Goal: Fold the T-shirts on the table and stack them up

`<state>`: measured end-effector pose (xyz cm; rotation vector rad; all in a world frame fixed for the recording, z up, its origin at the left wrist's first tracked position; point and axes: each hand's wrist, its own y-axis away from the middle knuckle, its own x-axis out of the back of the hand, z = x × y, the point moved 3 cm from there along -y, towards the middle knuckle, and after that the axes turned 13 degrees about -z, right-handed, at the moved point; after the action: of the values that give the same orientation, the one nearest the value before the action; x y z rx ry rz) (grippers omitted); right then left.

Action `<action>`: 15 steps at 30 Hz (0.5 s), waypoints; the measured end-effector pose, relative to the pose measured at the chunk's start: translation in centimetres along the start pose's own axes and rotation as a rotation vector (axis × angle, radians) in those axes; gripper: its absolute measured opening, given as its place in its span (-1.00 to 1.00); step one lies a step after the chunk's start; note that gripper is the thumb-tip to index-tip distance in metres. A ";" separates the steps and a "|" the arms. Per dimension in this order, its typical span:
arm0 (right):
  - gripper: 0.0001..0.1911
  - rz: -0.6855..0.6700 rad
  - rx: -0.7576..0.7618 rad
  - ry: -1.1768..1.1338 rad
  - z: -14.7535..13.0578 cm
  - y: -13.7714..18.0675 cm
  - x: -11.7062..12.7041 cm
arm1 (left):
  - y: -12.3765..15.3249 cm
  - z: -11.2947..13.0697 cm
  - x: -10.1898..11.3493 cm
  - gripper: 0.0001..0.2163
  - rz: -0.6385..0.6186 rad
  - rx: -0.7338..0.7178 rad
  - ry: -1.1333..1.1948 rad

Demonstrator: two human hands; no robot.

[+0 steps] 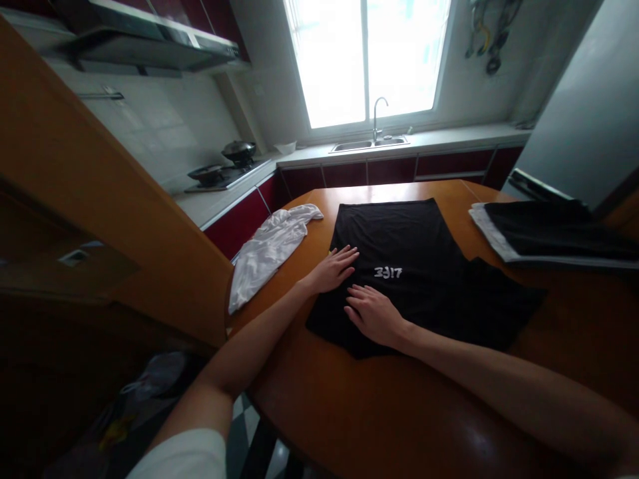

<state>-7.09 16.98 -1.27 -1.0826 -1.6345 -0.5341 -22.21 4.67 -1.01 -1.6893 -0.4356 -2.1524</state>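
Note:
A black T-shirt (404,233) with white lettering lies spread out on the wooden table (319,386), its hem toward the window and one sleeve out to the right. My left hand (333,269) rests on the shirt's left edge with its fingers stretched out. Closer to me, my right hand (375,314) lies palm down on the cloth, left of and below the lettering, fingers extended. Neither hand grips the fabric. Part of the shirt is hidden under my right hand and forearm.
A crumpled white shiny garment (274,249) lies along the table's left edge. Folded dark and white clothes (544,229) are stacked at the right. Beyond the table are a counter with a sink (369,143), a stove with pans (239,152), and a refrigerator (564,106).

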 end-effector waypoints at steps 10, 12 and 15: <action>-0.52 -0.111 0.239 -0.098 -1.1 0.3 0.1 | -0.2 -0.4 -1.9 -0.47 -0.082 -0.043 -0.033; -0.50 -0.164 0.247 -0.090 -1.1 0.3 0.0 | -0.2 -0.3 -1.8 -0.47 -0.085 -0.035 -0.026; -0.50 -0.146 0.238 -0.106 -1.1 0.4 0.0 | -0.3 0.1 -1.5 -0.48 -0.081 -0.028 -0.009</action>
<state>-6.21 16.31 -0.93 -0.8318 -1.8286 -0.3696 -21.93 5.18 -2.47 -1.7244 -0.4869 -2.2192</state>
